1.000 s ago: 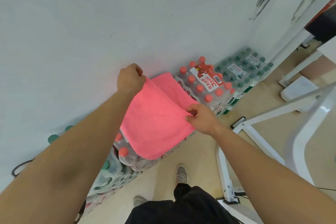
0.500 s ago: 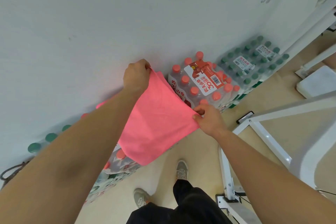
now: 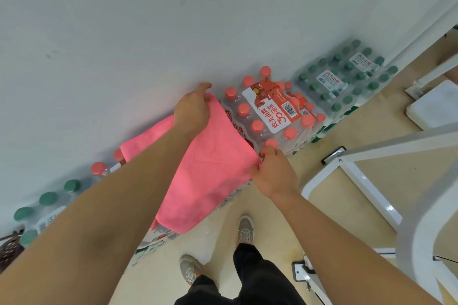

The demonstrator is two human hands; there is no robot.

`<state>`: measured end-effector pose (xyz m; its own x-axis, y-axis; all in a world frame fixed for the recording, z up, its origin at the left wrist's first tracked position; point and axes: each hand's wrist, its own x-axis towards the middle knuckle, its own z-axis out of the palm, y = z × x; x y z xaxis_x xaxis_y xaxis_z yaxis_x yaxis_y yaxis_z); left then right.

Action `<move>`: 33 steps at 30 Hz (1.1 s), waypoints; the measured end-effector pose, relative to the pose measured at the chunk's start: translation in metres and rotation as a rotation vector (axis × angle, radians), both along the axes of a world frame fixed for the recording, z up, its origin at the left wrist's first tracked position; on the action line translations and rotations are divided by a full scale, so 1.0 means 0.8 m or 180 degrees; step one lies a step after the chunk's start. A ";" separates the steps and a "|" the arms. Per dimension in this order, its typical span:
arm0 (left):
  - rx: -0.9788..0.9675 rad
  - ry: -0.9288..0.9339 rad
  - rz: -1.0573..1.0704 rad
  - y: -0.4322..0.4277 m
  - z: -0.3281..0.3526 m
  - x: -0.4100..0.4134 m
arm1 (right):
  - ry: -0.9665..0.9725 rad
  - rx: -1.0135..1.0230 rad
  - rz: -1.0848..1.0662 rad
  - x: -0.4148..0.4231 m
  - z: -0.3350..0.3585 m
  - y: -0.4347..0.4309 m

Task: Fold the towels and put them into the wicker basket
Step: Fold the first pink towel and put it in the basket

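A: Pink cloth, a towel, is stretched between both hands. The left hand is closed on its far corner, close to the white wall.

B: And the right hand?

A: Its fingers pinch the near corner, just beside a red-capped bottle pack. The towel hangs folded over, its lower edge drooping in front of the packs.

B: Beyond that?

A: Green-capped bottle packs stand further right along the wall. A white metal frame stands on the beige floor to the right, with grey shoes below.
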<state>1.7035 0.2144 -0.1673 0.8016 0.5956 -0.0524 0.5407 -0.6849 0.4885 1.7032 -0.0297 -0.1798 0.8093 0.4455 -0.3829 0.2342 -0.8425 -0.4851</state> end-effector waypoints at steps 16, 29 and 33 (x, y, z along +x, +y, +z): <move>0.0438 -0.0223 0.0170 0.015 -0.027 -0.096 | -0.0676 0.0071 0.1538 0.073 0.014 0.195; 0.0965 0.0213 0.0747 0.038 -0.026 -0.151 | 0.0088 0.0098 0.0801 0.092 -0.009 0.241; 0.0927 0.0323 0.0834 0.047 -0.023 -0.168 | -0.0189 0.0343 0.0648 0.094 0.004 0.238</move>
